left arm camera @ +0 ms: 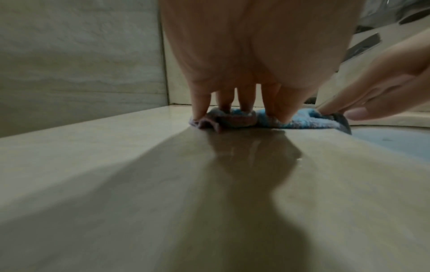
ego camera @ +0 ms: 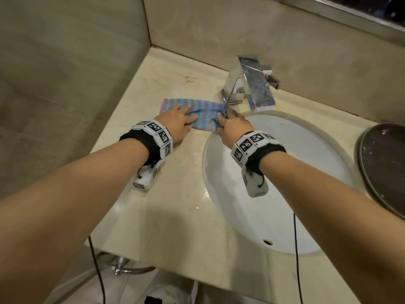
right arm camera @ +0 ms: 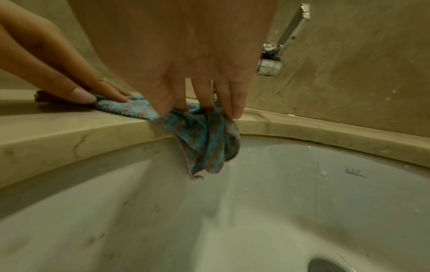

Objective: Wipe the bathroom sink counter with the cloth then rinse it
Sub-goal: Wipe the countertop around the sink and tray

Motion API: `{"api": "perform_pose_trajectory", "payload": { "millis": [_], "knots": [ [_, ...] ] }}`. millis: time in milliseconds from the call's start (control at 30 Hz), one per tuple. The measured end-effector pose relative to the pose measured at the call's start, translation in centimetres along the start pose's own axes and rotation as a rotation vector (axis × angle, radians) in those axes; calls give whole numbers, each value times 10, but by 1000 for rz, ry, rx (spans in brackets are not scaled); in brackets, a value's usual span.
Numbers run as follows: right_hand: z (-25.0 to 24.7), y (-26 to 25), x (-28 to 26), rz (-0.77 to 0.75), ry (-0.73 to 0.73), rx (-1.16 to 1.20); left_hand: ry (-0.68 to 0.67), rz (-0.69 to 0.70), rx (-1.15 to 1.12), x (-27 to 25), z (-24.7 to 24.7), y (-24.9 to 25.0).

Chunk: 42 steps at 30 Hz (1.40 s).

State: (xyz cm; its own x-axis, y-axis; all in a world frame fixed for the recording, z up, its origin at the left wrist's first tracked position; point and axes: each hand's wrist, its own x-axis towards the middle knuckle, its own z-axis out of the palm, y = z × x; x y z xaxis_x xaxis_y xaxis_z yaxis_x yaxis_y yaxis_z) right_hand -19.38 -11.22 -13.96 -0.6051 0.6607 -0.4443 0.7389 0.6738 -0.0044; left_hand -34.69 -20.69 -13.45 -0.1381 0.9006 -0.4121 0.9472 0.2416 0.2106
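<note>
A blue-and-pink striped cloth (ego camera: 203, 115) lies on the beige marble counter (ego camera: 166, 194), left of the faucet. My left hand (ego camera: 184, 119) lies flat on its left part, and its straight fingers (left arm camera: 246, 104) press the cloth (left arm camera: 302, 123) down. My right hand (ego camera: 228, 121) pinches the bunched right end at the basin's rim. In the right wrist view the right hand (right arm camera: 202, 104) holds that end of the cloth (right arm camera: 209, 145), which hangs over the edge into the white sink (right arm camera: 279, 202). The left hand (right arm camera: 69, 82) shows beside it.
A square chrome faucet (ego camera: 252, 84) stands just behind the cloth, its spout over the sink (ego camera: 295, 172). A dark round tray (ego camera: 385, 167) sits at the right edge. Tiled walls close the left and back. Water drops lie on the counter near the basin.
</note>
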Motion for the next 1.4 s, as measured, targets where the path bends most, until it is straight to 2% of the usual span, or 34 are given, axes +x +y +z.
{"api": "perform_pose_trajectory", "payload": {
  "millis": [200,467,633,800,1033,1400],
  "knots": [
    [5,-33,-13,-111,-43,-58,-2,-98,-15,-40,18,-32],
    [13,-77,-40,-306,-124,-147,28,-277,-109,-115,48,-47],
    [26,-98,-68,-441,-121,-200,57,-401,-184,-167,73,-37],
    [42,-102,-98,-513,-122,-237,88,-487,-204,-206,99,-12],
    [57,-86,-140,-555,-131,-286,63,-528,-232,-234,117,30],
    [78,-57,-193,-526,-162,-236,25,-469,-195,-251,130,66]
  ]
}}
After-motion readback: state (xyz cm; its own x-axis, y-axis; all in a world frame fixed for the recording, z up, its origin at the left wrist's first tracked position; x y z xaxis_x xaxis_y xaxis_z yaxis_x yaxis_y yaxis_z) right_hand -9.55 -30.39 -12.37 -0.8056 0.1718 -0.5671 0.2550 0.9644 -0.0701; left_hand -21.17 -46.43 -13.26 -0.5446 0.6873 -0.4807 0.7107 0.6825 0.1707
